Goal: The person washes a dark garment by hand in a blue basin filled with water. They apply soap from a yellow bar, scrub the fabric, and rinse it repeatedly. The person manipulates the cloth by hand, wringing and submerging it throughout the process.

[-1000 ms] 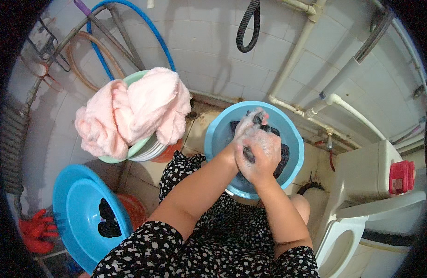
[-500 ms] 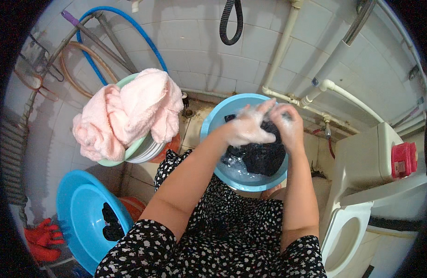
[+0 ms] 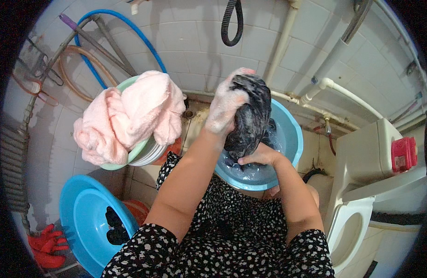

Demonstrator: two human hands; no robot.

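A wet black cloth (image 3: 251,116), streaked with white suds, is lifted over the light-blue basin (image 3: 294,134). My left hand (image 3: 221,110), coated in foam, is closed round its upper left side. At the cloth's lower end, my right hand (image 3: 263,155) closes on the fabric just above the water, its fingers partly hidden. More dark fabric and soapy water (image 3: 253,175) show inside the basin. The exact kind of garment cannot be made out.
Left of the basin, a pink fluffy towel (image 3: 144,109) heaps over a pale green tub (image 3: 112,166). Nearer stands a blue basin (image 3: 83,217) with black cloth (image 3: 115,227) inside, beside red gloves (image 3: 47,245). A toilet (image 3: 357,157) stands right; pipes (image 3: 310,106) run along the tiled wall.
The black cloth has risen out of the basin in my left hand. My right hand has moved down and nearer to me, to the cloth's lower end.
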